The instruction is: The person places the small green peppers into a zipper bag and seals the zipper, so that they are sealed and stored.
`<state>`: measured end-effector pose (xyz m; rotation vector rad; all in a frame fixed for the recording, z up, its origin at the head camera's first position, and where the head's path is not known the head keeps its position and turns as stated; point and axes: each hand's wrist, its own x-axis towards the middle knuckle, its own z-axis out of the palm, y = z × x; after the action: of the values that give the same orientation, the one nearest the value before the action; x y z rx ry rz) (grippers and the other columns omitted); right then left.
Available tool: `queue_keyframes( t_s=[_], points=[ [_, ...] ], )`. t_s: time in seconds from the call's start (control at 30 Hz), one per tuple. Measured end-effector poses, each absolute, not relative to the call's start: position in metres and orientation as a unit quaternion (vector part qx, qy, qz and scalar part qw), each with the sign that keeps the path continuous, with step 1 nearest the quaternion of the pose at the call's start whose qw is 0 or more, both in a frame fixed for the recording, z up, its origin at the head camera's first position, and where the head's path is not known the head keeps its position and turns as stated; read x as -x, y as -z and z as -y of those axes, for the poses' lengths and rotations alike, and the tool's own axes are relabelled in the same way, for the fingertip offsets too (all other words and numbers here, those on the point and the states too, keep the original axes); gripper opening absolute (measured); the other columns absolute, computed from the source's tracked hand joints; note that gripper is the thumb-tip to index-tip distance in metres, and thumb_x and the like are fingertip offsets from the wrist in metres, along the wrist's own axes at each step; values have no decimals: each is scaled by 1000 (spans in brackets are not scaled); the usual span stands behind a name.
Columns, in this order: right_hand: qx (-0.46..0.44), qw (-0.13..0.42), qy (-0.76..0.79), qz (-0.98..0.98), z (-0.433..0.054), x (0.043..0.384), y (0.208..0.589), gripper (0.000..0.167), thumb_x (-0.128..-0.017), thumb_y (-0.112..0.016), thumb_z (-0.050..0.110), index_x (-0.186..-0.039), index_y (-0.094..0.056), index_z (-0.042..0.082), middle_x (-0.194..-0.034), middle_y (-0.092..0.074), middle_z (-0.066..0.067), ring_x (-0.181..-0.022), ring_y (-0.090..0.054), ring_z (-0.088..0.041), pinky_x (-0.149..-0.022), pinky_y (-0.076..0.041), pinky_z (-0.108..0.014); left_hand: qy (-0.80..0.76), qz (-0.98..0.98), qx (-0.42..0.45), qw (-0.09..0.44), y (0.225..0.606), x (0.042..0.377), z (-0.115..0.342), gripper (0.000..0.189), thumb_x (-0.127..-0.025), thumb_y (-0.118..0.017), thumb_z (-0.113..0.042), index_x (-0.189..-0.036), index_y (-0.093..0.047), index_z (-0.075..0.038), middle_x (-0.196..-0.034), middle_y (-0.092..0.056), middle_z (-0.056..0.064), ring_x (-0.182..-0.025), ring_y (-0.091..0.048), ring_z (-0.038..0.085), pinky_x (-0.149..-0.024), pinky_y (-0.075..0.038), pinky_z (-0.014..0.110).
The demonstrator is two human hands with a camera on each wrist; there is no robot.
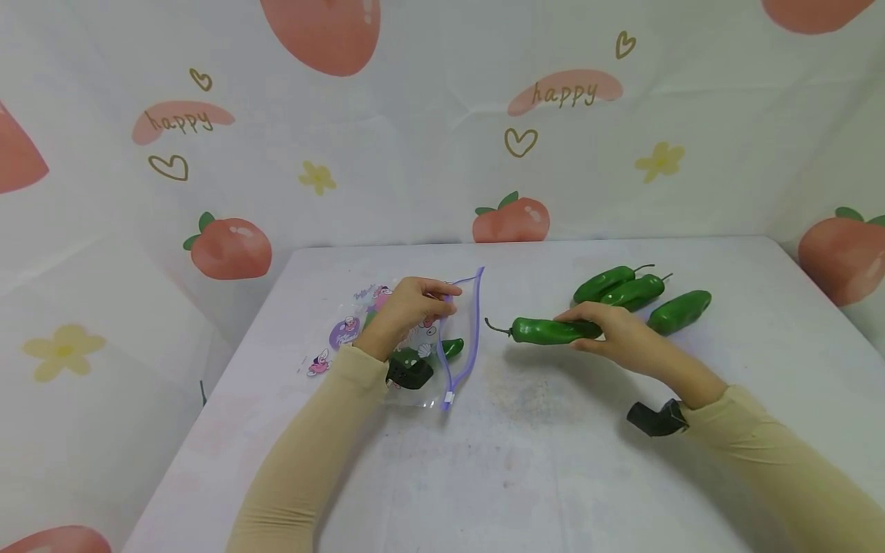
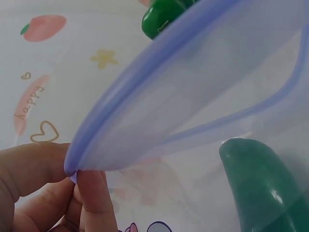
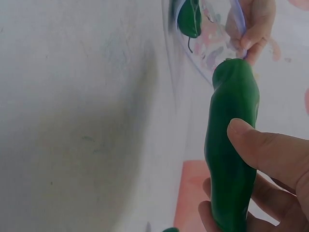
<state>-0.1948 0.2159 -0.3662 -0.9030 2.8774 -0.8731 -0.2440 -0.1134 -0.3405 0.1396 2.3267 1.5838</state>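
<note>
The held green pepper point(image 1: 542, 331) is above the bench point(image 1: 546, 468) in the curled grip of the right hand point(image 1: 618, 338), its long axis pointing stem-first leftward toward the gaping bag point(image 1: 475, 330), whose rim point(image 2: 145, 70) the left hand point(image 1: 413, 309) pinches.

The right hand point(image 3: 275, 153) grips 1 green pepper point(image 3: 231, 108) while the left hand point(image 3: 259, 24) pinches a purple bag rim point(image 3: 238, 15).
</note>
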Motion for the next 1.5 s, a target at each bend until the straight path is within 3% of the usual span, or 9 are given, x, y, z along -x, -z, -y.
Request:
queue_keyframes(
  t_s=[0.6, 1.13, 1.5],
  points=[
    [301, 12, 275, -913, -202, 194, 373, 40, -82, -75, 6, -120, -65, 7, -110, -67, -5, -95, -62, -18, -82, -52, -39, -553, -817, -48, 158, 343, 244, 112, 27, -86, -69, -3, -113, -71, -5, -75, -53, 2, -55, -41, 14, -55, -40, 24],
    [327, 12, 272, -905, -192, 194, 379, 38, -82, -74, 5, -119, -66, 5, -114, -67, -8, -103, -63, -23, -86, -52, -42, -550, -819, -46, 156, 344, 245, 112, 27, -86, -68, -2, -113, -71, -5, -76, -52, 2, -56, -41, 13, -55, -39, 24],
    [336, 32, 284, -897, -185, 195, 382, 36, -84, -73, 4, -119, -65, 5, -115, -67, -7, -102, -62, -20, -88, -52, -41, -555, -815, -60, 158, 343, 244, 113, 28, -86, -68, -2, -114, -70, -3, -72, -54, 1, -54, -39, 13, -55, -38, 24]
  ],
)
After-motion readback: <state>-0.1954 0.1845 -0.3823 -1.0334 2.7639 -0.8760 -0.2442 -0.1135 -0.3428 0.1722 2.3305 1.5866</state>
